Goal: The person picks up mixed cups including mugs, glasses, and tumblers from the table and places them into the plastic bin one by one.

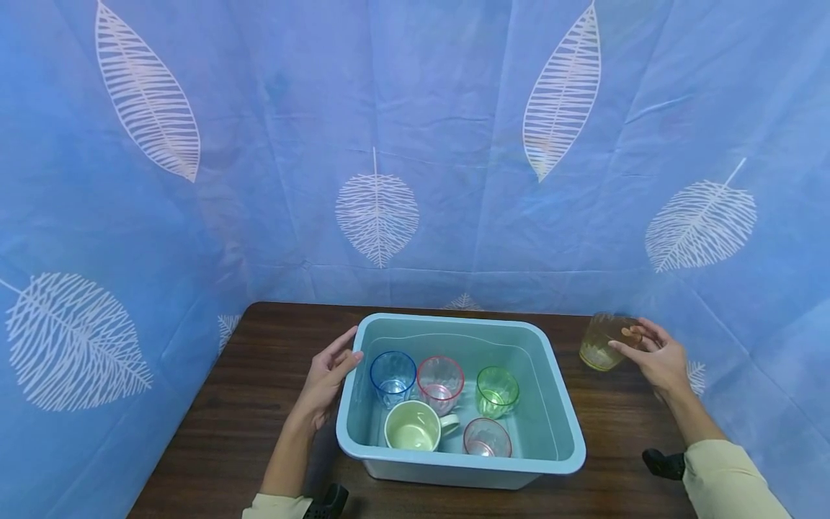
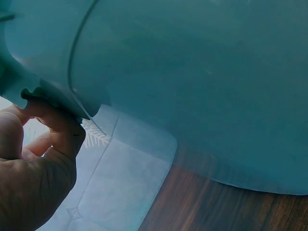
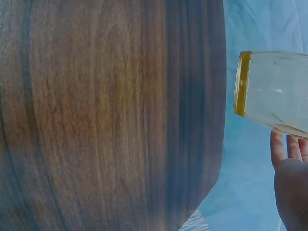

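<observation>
A light-blue plastic basin (image 1: 454,472) stands on the table, with several cups in it. My left hand (image 1: 331,376) grips its left rim, thumb on the edge; in the left wrist view the fingers (image 2: 65,122) curl at the rim under the basin wall (image 2: 202,86). Off to the right, my right hand (image 1: 660,357) holds a clear yellowish glass (image 1: 599,346), slightly tilted, over the table's far right corner. Its thick amber base (image 3: 242,84) shows in the right wrist view, the fingers against the glass's side.
Inside the basin are a blue-rimmed glass (image 1: 393,375), a red-rimmed glass (image 1: 441,382), a green glass (image 1: 498,393), a pale green mug (image 1: 413,427) and another red-rimmed glass (image 1: 488,440). A blue leaf-print cloth (image 1: 454,216) hangs behind the dark wooden table (image 1: 220,418).
</observation>
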A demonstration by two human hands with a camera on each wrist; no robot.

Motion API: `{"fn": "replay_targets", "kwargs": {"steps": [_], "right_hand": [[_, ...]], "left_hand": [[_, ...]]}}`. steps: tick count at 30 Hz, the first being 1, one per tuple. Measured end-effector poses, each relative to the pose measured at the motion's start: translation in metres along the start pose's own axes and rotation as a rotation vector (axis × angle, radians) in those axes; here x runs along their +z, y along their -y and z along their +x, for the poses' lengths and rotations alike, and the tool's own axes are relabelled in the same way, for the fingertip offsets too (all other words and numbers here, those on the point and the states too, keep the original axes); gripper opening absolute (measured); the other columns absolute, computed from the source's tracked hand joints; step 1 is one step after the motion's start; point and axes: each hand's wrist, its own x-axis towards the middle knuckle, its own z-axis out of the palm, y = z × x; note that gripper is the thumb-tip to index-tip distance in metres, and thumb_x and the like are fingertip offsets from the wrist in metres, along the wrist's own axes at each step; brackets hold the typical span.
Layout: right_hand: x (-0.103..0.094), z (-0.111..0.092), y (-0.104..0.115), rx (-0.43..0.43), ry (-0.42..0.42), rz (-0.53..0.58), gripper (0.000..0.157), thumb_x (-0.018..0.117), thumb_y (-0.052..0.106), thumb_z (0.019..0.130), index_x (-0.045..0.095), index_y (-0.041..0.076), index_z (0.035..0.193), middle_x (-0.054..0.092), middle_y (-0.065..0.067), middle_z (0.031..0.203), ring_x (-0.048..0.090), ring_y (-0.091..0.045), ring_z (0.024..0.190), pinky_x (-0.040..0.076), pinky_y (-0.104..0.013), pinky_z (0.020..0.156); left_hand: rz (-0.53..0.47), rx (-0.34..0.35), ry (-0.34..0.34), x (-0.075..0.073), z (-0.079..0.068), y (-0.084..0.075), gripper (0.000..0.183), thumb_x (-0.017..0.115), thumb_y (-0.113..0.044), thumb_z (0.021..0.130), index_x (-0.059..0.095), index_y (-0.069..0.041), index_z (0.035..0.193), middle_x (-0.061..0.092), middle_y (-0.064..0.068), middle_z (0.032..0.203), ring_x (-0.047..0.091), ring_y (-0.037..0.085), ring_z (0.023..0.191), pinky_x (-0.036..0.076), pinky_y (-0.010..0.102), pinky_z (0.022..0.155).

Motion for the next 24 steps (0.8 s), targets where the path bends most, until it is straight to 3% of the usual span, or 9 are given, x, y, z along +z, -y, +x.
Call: {"fn": "replay_targets", "kwargs": {"steps": [5,8,12,16,20,24], "right_hand": [[0.000,0.000,0.006,0.058,0.014,0.045,0.083,0.079,0.025,0.094,0.035,0.004,0.160,0.046,0.026,0.120,0.036,-0.023,0.151,0.044,-0.002,0.081],[0.000,0.000,0.007,0.066,0.024,0.110,0.079,0.080,0.020,0.094,0.038,0.006,0.160,0.050,0.028,0.119,0.031,-0.023,0.153,0.045,-0.002,0.081],[-0.002,-0.001,0.008,0.053,0.031,0.144,0.073,0.079,0.016,0.094,0.043,0.012,0.157,0.054,0.030,0.115,0.038,-0.012,0.147,0.045,-0.002,0.082],[-0.005,-0.001,0.009,0.032,0.047,0.192,0.066,0.079,0.012,0.093,0.048,0.019,0.151,0.059,0.029,0.112,0.050,0.003,0.123,0.047,-0.003,0.081],[-0.007,-0.002,0.010,0.022,0.062,0.285,0.061,0.079,0.006,0.092,0.053,0.019,0.145,0.066,0.026,0.106,0.053,0.011,0.103,0.049,-0.004,0.078],[-0.008,-0.004,0.014,0.017,0.055,0.239,0.063,0.079,0.007,0.092,0.052,0.013,0.148,0.066,0.029,0.103,0.055,0.014,0.099,0.049,-0.004,0.077]], "left_hand": [[-0.013,-0.009,0.001,0.000,0.001,0.001,0.057,0.064,-0.014,0.104,0.044,-0.011,0.157,0.067,0.007,0.090,0.065,0.017,0.082,0.061,0.031,0.074],[-0.014,-0.011,0.000,0.000,0.001,0.000,0.057,0.064,-0.015,0.104,0.044,-0.010,0.157,0.067,0.007,0.090,0.065,0.017,0.082,0.061,0.030,0.074],[-0.009,-0.010,-0.002,0.001,0.002,0.000,0.057,0.064,-0.014,0.104,0.043,-0.010,0.157,0.069,0.009,0.093,0.066,0.018,0.084,0.061,0.031,0.074],[-0.005,-0.008,-0.003,0.001,0.002,0.000,0.057,0.063,-0.014,0.104,0.043,-0.010,0.158,0.069,0.011,0.095,0.066,0.019,0.085,0.062,0.031,0.075],[0.003,0.000,-0.002,0.000,0.001,0.000,0.057,0.064,-0.015,0.104,0.043,-0.010,0.157,0.070,0.012,0.097,0.067,0.020,0.087,0.062,0.032,0.077],[0.005,0.002,-0.006,0.001,0.001,0.001,0.057,0.064,-0.015,0.104,0.045,-0.011,0.157,0.071,0.012,0.098,0.067,0.022,0.087,0.062,0.034,0.078]]}}
